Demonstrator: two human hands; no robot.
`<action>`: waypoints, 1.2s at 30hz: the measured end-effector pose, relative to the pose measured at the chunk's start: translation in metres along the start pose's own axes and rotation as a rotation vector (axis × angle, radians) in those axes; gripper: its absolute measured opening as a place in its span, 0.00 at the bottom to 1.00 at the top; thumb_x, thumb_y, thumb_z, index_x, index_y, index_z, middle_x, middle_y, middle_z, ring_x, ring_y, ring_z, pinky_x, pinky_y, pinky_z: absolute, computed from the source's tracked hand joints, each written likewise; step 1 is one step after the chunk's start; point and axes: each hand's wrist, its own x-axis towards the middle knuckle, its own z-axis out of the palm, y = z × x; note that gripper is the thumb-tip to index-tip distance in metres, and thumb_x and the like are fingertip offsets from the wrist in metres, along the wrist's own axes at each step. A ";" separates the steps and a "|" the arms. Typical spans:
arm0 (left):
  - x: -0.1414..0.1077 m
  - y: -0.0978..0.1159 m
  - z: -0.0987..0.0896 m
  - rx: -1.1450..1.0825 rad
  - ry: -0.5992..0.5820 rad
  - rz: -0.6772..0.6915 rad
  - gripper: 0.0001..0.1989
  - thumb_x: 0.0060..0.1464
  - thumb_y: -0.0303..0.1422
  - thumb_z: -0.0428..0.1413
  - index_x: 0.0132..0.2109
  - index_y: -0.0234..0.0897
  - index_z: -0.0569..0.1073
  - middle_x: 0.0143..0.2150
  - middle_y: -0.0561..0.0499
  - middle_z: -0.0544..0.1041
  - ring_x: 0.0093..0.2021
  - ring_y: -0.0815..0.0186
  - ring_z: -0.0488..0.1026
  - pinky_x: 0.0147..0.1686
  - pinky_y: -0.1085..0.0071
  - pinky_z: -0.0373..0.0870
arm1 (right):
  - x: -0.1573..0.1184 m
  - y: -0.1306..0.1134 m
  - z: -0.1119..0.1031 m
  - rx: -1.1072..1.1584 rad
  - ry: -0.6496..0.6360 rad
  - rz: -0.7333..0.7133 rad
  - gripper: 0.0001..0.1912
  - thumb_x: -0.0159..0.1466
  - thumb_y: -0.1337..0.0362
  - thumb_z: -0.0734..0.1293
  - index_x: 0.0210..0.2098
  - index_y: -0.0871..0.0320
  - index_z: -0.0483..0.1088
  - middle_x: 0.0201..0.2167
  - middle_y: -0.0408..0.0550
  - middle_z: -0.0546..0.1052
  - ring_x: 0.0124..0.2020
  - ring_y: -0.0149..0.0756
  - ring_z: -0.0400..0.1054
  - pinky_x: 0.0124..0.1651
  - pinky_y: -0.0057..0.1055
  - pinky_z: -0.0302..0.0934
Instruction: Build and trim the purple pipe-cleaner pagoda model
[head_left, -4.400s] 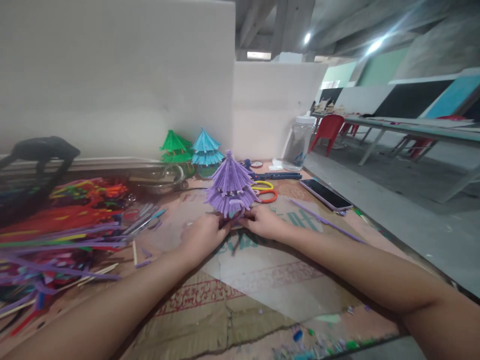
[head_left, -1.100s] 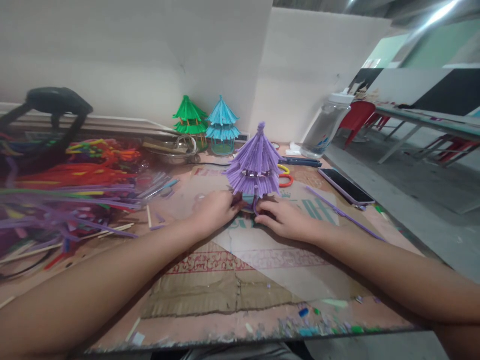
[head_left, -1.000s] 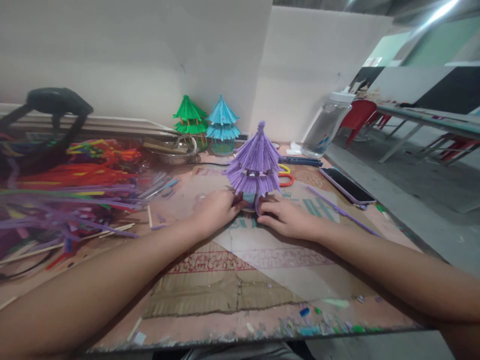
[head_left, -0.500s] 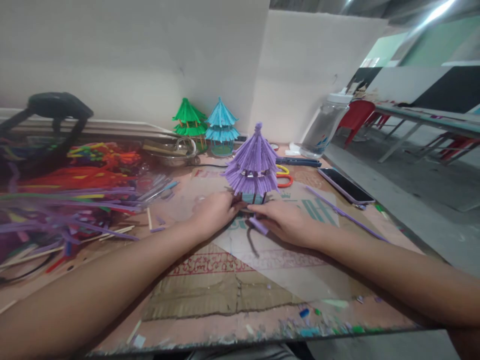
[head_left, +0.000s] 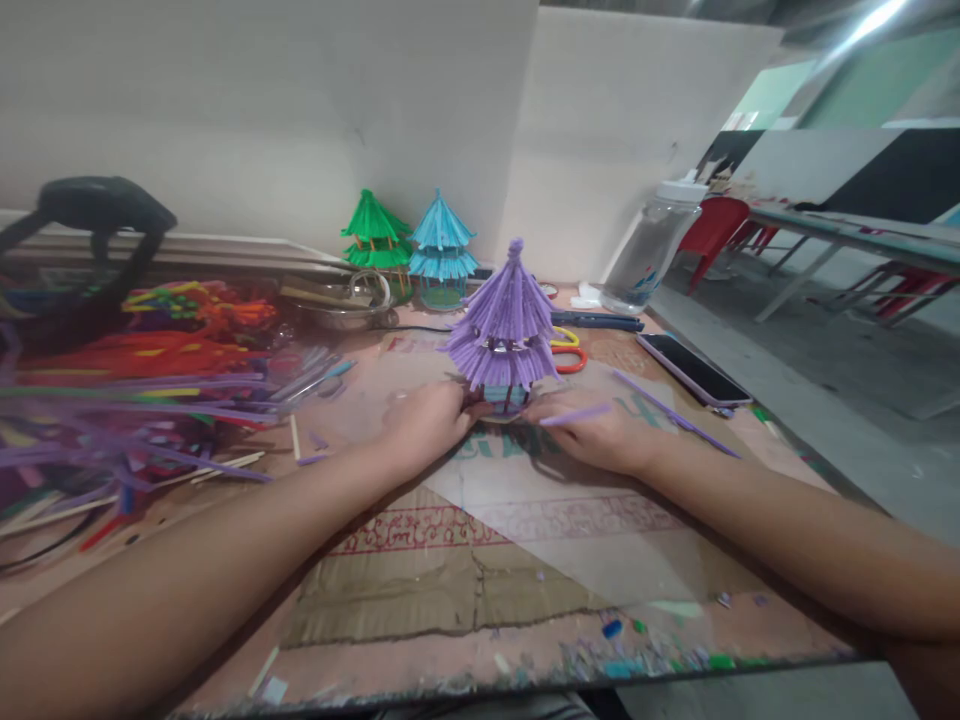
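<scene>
A small pagoda model with a two-tier roof of purple pipe cleaners stands upright on the cardboard before me. My left hand is closed at its base, with thumb and fingers on the left edge. My right hand has its curled fingers at the right side of the base; whether the fingertips touch it is hard to see. A short purple pipe cleaner piece sticks out of that hand, held between its fingers. Thin dark posts and a pale blue part show beneath the lower roof.
Green and blue pagoda models stand by the wall. Scissors with red and yellow handles lie behind the purple one. A phone and water bottle are on the right, loose pipe cleaners on the left.
My right hand has shifted slightly right from the base front, and the purple piece in it has swung from pointing down to lying nearly level. My left hand stays at the base.
</scene>
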 end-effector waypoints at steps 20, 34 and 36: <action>0.008 -0.020 -0.007 -0.227 -0.130 0.380 0.13 0.62 0.36 0.52 0.47 0.39 0.79 0.42 0.48 0.82 0.40 0.61 0.78 0.38 0.71 0.67 | 0.000 -0.010 0.014 -0.140 0.023 0.109 0.11 0.67 0.60 0.65 0.44 0.60 0.72 0.39 0.55 0.78 0.43 0.43 0.72 0.44 0.38 0.66; 0.003 -0.013 0.002 -0.242 0.005 0.221 0.13 0.60 0.36 0.53 0.44 0.41 0.80 0.40 0.50 0.83 0.37 0.62 0.78 0.35 0.71 0.67 | 0.007 -0.008 0.016 0.091 0.169 0.509 0.04 0.65 0.63 0.66 0.36 0.57 0.72 0.33 0.48 0.80 0.36 0.39 0.74 0.38 0.31 0.62; 0.003 -0.013 0.002 -0.218 0.007 0.210 0.12 0.57 0.35 0.54 0.45 0.39 0.79 0.37 0.50 0.82 0.34 0.63 0.77 0.32 0.72 0.66 | 0.006 -0.007 0.018 0.038 0.176 0.452 0.08 0.67 0.63 0.64 0.32 0.57 0.72 0.30 0.48 0.78 0.32 0.38 0.73 0.35 0.30 0.61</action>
